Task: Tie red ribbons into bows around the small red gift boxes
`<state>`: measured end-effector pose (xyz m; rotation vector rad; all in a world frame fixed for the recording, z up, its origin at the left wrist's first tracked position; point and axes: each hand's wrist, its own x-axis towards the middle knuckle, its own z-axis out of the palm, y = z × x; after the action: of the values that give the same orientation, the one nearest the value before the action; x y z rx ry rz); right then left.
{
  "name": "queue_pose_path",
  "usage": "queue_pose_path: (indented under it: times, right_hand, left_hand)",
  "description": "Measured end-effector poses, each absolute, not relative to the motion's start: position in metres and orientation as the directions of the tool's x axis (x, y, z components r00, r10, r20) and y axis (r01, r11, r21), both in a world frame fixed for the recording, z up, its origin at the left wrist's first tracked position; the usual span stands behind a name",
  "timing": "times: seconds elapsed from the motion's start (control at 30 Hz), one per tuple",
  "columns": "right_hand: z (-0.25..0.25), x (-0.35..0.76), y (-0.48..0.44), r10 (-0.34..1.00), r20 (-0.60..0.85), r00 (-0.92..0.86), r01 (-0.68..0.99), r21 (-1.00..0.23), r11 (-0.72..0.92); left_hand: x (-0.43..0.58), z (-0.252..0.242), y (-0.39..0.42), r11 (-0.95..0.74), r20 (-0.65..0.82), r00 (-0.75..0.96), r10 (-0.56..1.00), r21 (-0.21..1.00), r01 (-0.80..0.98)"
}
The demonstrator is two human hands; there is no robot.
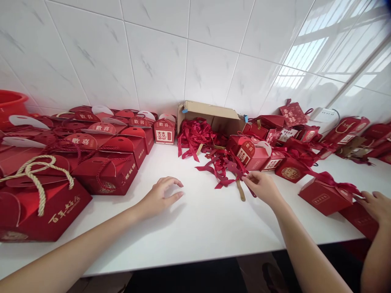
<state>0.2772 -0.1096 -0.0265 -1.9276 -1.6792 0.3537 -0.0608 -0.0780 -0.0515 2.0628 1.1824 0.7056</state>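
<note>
My left hand (160, 196) hovers over the white table, thumb and fingers apart, holding nothing. At the front right edge of a loose pile of red ribbons (197, 133), my right hand (263, 188) has its fingertips pinched on a dark red ribbon. Its short end shows just below the fingers. Beside it a flat golden-brown strip (240, 191) lies on the table. The pile spills out of an open cardboard box (210, 108) lying against the wall. Just behind my right hand stand small red gift boxes (258, 156).
Rows of red gift boxes (105, 175) cover the left side, one with a cream rope handle (41, 175). At the right edge, another person's hand (377, 205) touches a ribbon-tied red box (325, 197). A white power strip (325, 115) sits by the tiled wall; a red tub (12, 106) stands far left.
</note>
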Motion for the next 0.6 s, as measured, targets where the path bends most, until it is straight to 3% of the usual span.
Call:
queue_pose_path:
  times: [0.1,0.3,0.43,0.6]
  right_hand:
    - [-0.012,0.273,-0.098,0.931,0.269,0.247,0.683,-0.73,0.03]
    - [-0.013,0.269,-0.041,0.937,0.258,0.234,0.618,-0.784,0.062]
    - [-0.038,0.259,-0.031,0.941,0.287,0.179,0.67,-0.736,0.097]
    - [-0.053,0.235,-0.049,0.939,0.343,-0.005,0.825,-0.529,0.198]
  left_hand:
    - [-0.058,-0.057,-0.079,-0.464,0.17,0.49,0.855,0.674,0.575]
    - [-0.053,-0.063,-0.082,-0.482,0.137,0.504,0.853,0.58,0.657]
    - [-0.05,-0.066,-0.088,-0.521,0.142,0.53,0.836,0.508,0.686]
    - [-0.046,-0.066,-0.09,-0.534,0.155,0.531,0.833,0.474,0.7]
